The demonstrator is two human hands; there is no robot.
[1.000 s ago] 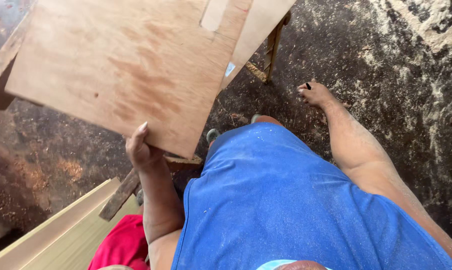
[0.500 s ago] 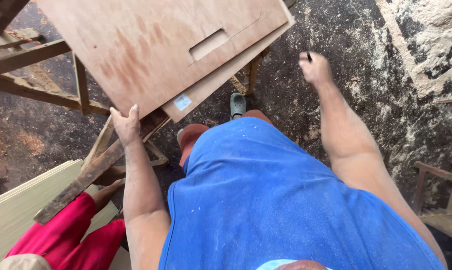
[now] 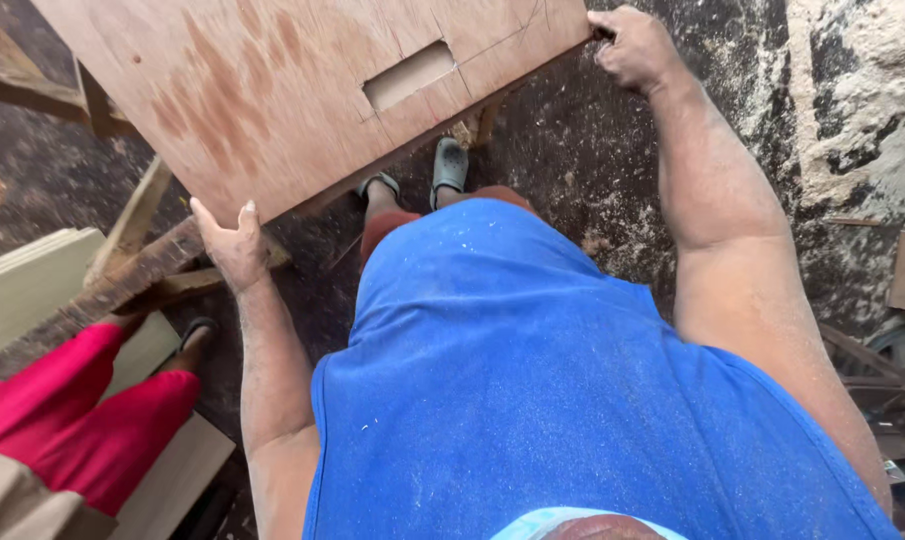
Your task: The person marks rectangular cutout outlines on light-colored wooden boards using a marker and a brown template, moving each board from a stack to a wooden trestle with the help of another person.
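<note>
Nearest the camera, a blue shirt [image 3: 572,400] speckled with pale dust fills the lower middle of the view. To the left of it, the red-trousered legs [image 3: 62,410] of another person are seen, with one sandalled foot beside stacked pale boards [image 3: 32,290].

Further out, the left hand [image 3: 234,245] is pressed against the near lower corner of a plywood panel [image 3: 272,100]; its fingers are spread flat under and against the edge, the thumb lying along the face. The panel is held tilted above the dark, dusty floor [image 3: 592,170], in front of the person's body and over the two sandalled feet [image 3: 450,165]. A rectangular slot [image 3: 408,75] is cut through the sheet (pencil lines are drawn around it), and reddish staining runs across its surface.

At the far right edge of the panel, the right hand [image 3: 634,48] is curled tightly around the corner, the fingers wrapped over the rim. Rough timber pieces [image 3: 102,290] lie on the left below the panel.
</note>
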